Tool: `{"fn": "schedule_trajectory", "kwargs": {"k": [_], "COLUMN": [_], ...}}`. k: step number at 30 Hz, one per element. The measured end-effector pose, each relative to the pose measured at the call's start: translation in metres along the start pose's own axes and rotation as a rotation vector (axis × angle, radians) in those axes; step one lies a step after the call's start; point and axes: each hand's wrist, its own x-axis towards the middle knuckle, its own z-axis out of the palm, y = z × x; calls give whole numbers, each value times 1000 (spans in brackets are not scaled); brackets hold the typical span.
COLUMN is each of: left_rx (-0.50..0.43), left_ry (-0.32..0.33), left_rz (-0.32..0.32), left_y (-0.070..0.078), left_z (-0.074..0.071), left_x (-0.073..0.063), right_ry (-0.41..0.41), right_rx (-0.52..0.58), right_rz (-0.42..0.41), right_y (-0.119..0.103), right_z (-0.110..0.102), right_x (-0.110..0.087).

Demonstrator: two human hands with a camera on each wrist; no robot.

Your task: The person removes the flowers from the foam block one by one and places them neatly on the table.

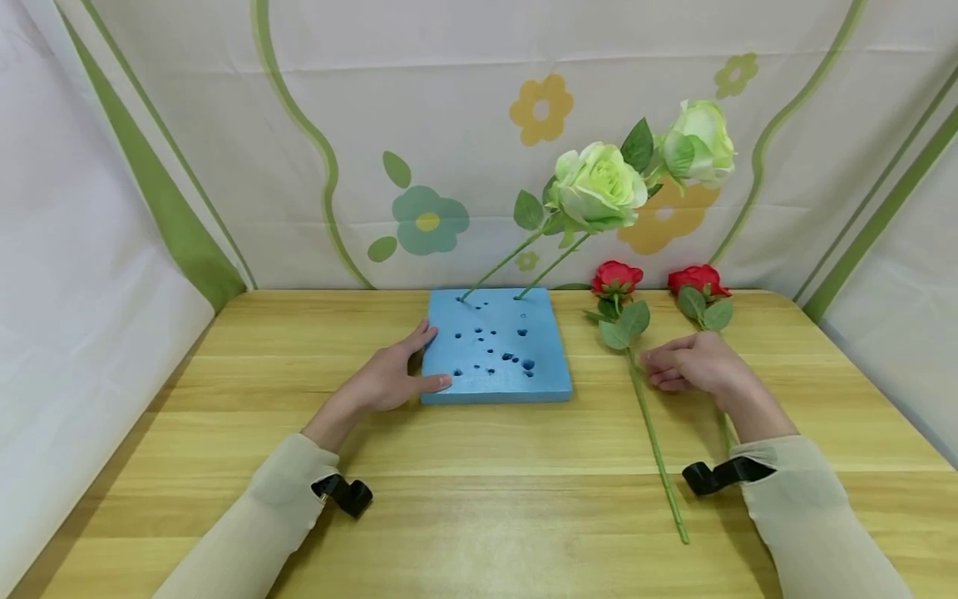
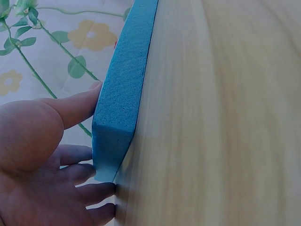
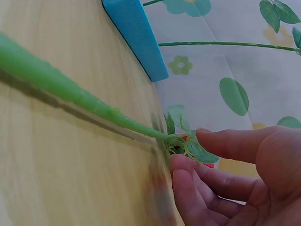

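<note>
A blue foam block (image 1: 494, 387) with several holes lies on the table. Two pale green roses, a nearer one (image 1: 599, 187) and one to its right (image 1: 699, 146), stand tilted right with their stems in its back holes. My left hand (image 1: 389, 374) rests against the block's left side, thumb over the top edge, fingers fairly straight. Two red roses lie to the right, one with a bare-looking lower stem (image 1: 654, 441), the other with its bloom (image 1: 698, 283) beyond my right hand (image 1: 696, 366). That hand hovers beside the first stem, thumb and fingertips apart in the right wrist view.
The wooden table (image 1: 479, 516) extends in front of the block. A flower-patterned cloth (image 1: 479, 125) hangs behind it, with cloth walls at both sides. Black wrist mounts, left (image 1: 348, 495) and right (image 1: 722, 476), sit on the sleeves.
</note>
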Motion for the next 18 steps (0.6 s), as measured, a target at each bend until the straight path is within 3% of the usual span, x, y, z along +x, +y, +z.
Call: {"fn": "schedule_trajectory", "kwargs": {"k": [9, 18], "left_rx": [5, 8], "left_ry": [-4, -2], "left_rz": [4, 8], "left_y": [-2, -2], "left_z": [0, 0], "left_x": [0, 0], "right_ry": [44, 191], "right_rx": [-36, -65], "right_rz": [-25, -94], "right_y": [-5, -9], "right_z": [-1, -3], "right_x": [-4, -8]}}
